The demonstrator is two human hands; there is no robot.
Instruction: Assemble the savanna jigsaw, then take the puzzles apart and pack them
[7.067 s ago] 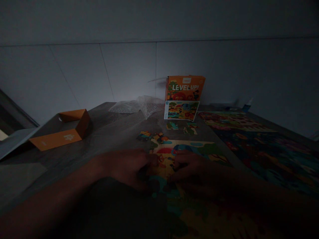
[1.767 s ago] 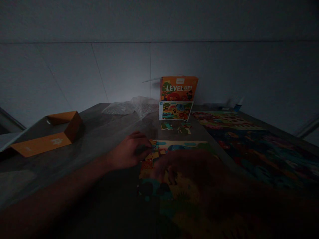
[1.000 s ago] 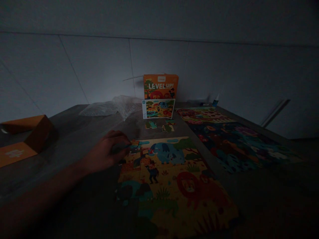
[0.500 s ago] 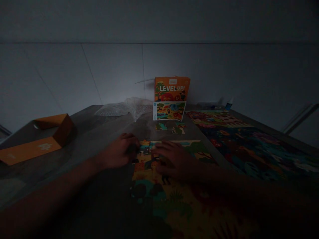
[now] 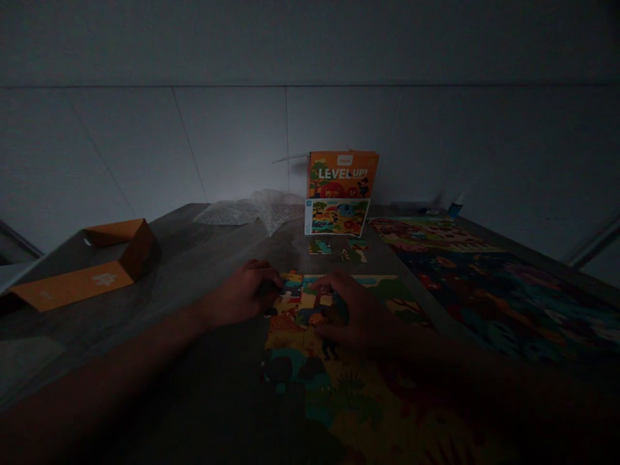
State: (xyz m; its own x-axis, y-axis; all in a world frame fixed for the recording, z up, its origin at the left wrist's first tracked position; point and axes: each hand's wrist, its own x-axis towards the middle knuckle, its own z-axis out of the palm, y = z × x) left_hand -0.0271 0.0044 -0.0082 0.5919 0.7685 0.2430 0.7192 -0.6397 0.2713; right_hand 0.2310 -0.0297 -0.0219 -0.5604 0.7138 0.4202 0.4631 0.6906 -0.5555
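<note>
One bare left hand (image 5: 242,294) rests at the upper left edge of a flat, brightly coloured animal jigsaw puzzle (image 5: 349,382), which lies on the grey tabletop (image 5: 194,258); its fingers are curled, and whether they pinch a piece I cannot tell. The bare right hand (image 5: 356,316) arches over the puzzle's upper part, thumb and fingers spread apart. Just beyond, loose green-printed puzzle pieces (image 5: 320,247) lie before an upright orange cardboard box (image 5: 343,175) lettered LEVEL UP!
</note>
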